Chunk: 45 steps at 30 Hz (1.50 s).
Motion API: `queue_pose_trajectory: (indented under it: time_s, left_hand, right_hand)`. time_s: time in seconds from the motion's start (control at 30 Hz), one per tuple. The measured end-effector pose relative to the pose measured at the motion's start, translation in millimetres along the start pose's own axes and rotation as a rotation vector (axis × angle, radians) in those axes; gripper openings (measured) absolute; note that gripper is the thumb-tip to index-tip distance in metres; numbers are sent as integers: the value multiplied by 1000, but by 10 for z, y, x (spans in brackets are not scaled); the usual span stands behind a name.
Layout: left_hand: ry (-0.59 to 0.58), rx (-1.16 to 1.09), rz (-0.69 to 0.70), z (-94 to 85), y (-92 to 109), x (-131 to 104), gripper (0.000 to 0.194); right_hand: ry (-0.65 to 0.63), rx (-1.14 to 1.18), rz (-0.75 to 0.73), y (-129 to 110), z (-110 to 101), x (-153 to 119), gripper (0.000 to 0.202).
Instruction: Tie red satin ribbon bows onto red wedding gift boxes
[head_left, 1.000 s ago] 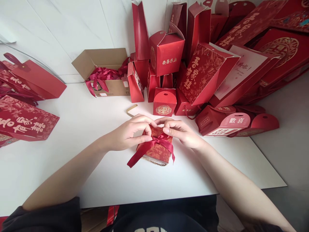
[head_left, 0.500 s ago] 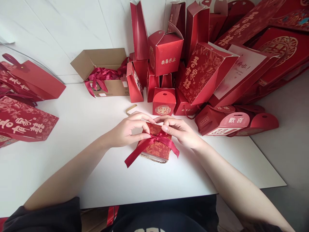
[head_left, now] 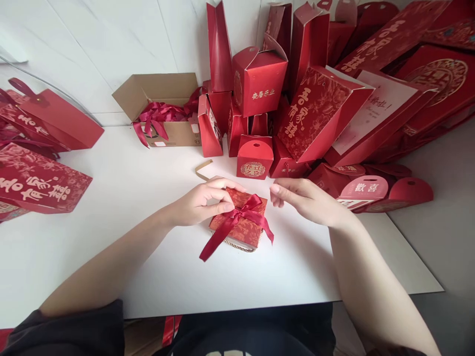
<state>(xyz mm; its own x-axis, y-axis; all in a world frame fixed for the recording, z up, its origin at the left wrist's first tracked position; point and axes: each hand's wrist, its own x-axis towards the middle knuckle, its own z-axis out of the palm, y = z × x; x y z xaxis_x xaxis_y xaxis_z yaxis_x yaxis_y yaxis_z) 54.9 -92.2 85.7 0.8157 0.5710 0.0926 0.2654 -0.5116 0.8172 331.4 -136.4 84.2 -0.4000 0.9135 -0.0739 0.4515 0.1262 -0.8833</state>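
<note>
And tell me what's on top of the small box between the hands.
A red ribbon tied in a bow lies on the box, the left hand right beside the knot. What's directly under the ribbon and that hand is covered.

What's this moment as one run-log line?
left hand: at ribbon bow | right hand: beside patterned box, off bow | bow: atop box | open carton: holds red ribbons

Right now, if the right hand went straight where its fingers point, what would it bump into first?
Probably the right edge of the box under the bow. The height of the right hand is unclear; it might clear the box and meet the left hand instead.
</note>
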Motion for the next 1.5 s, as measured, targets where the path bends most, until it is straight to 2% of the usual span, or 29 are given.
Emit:
queue_pose_trajectory:
  time_s: [0.1, 0.17, 0.3, 0.47, 0.53, 0.73, 0.87, 0.93, 1.1, 1.3, 1.43, 1.5]
  left_hand:
    - [-7, -31, -4, 17, -16, 7, 27]
    - [33, -38, -8, 50, -24, 12, 29]
    - [174, 19, -25, 156, 2, 14, 28]
    - [431, 74, -44, 262, 85, 7, 23]
    - [476, 87, -46, 276, 98, 7, 22]
    - [357, 46, -114, 218, 79, 4, 26]
    - [254, -44, -96, 136, 41, 5, 28]
    - [244, -129, -119, 122, -1, 10, 32]
    - [285, -451, -250, 192, -119, 35, 32]
    - [387, -763, -292, 303, -147, 62, 26]
    - [467, -826, -286, 365, -136, 69, 26]
    - [511, -790, -279, 388, -127, 75, 27]
  right_hand:
    - [-232, -6, 71, -31, -79, -46, 49]
    - [-301, -41, 103, -51, -57, -48, 49]
    - [-293, 7, 81, -74, 30, -29, 46]
    - [-190, 205, 43, -27, 87, 10, 41]
    - [-165, 254, 50, -9, 97, 18, 38]
    - [-259, 293, 134, -11, 117, 13, 35]
    - [-305, 302, 81, 2, 106, 36, 35]
    - [-300, 299, 44, 26, 103, 57, 35]
    - [-293, 274, -2, 93, 119, 102, 37]
    - [-295, 222, -44, 98, 117, 118, 39]
    - [-316, 108, -73, 66, 69, 92, 40]
    - [-237, -11, -115, 18, 51, 54, 35]
